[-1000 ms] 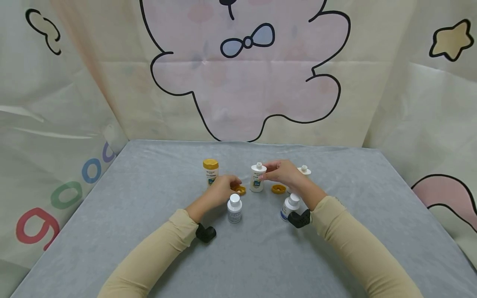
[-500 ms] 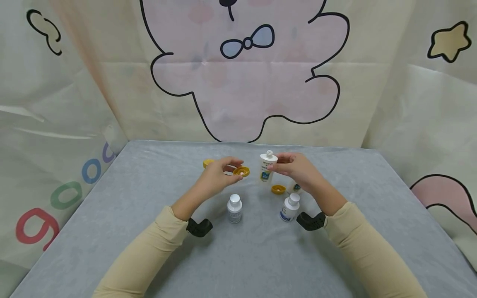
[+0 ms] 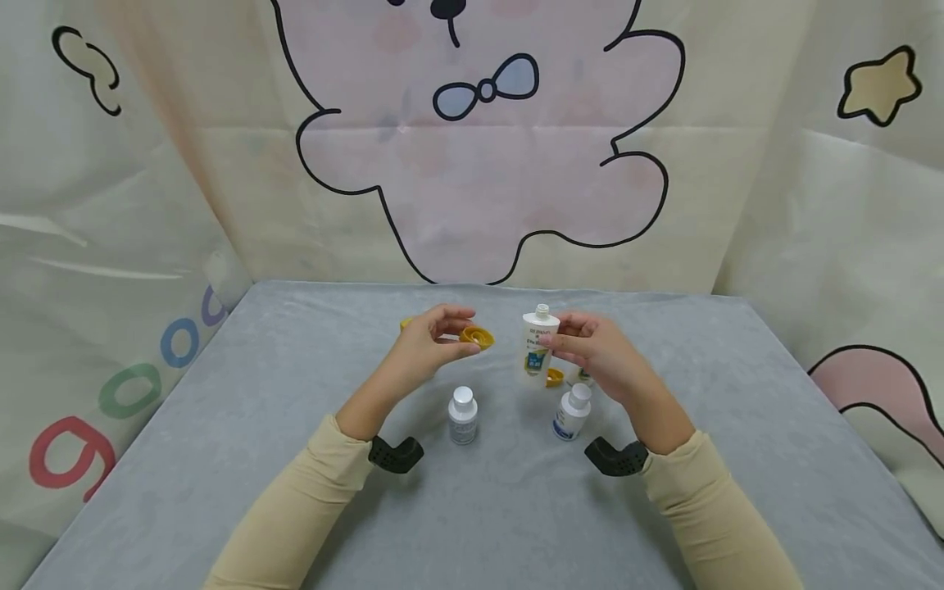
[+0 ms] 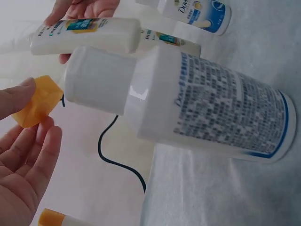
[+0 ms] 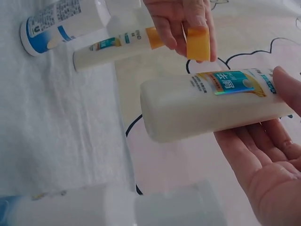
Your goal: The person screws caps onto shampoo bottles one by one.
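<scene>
My left hand pinches a yellow bottle cap above the table, its hollow side showing in the head view. In my right hand is a white shampoo bottle, upright and raised, with a bare white nozzle on top. The right wrist view shows the thumb and fingers on either side of this bottle. Cap and bottle are apart, facing each other at similar height. A second yellow cap lies on the table behind the held bottle, partly covered.
Two white-capped bottles stand nearer, one left and one right. A bottle with a yellow cap stands behind my left hand. Another white bottle is mostly hidden by my right hand. Grey cloth covers the table.
My left hand has picked the yellow cap up off the table. My right hand has lifted the shampoo bottle and brought it slightly right and nearer.
</scene>
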### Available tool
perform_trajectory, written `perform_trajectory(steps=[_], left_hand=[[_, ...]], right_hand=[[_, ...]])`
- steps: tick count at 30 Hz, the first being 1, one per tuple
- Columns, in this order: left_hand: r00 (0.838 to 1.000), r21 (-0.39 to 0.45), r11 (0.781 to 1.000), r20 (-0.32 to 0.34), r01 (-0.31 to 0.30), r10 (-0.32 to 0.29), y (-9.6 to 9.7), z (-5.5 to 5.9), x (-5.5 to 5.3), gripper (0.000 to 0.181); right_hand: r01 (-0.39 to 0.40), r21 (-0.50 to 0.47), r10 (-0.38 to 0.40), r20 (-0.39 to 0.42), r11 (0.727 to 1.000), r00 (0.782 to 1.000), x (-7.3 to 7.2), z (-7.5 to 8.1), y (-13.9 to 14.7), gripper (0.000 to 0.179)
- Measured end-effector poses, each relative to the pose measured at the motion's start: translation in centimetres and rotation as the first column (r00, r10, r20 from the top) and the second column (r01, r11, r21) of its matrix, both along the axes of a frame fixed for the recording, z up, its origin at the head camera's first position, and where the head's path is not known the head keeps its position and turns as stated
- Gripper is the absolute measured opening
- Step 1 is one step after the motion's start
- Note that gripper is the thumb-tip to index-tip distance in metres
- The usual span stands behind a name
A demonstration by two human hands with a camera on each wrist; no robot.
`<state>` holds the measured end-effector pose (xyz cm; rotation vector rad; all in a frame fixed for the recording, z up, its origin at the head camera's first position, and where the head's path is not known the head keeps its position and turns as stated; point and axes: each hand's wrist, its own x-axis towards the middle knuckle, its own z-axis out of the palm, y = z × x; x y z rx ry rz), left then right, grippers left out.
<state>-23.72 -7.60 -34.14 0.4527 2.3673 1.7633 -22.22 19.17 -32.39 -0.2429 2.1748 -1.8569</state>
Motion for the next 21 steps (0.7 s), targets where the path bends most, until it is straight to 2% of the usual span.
perform_trajectory(steps=[8, 15, 18, 21], left_hand=[[0.999, 0.066, 0.998, 0.043, 0.014, -0.017, 0.2, -0.1, 0.2, 0.035], [0.997, 0.126, 0.991, 0.055, 0.053, -0.060, 0.3, -0.3, 0.3, 0.037], [0.996, 0.142, 0.986, 0.020, 0.084, -0.087, 0.2, -0.3, 0.4, 0.039], [0.994, 0.123, 0.986, -0.031, 0.111, -0.108, 0.0, -0.3, 0.5, 0.042]], right_hand=[[-0.046, -0.023, 0.045, -0.025, 0.999, 0.999, 0.7, -0.8, -0.4, 0.019], [-0.034, 0.041, 0.036, -0.047, 0.999, 0.998, 0.9, -1.4, -0.7, 0.024], [-0.035, 0.069, 0.038, -0.048, 0.997, 0.998, 0.9, -1.4, -1.1, 0.032], [-0.038, 0.115, 0.045, -0.056, 0.993, 0.997, 1.0, -1.4, -1.4, 0.039]])
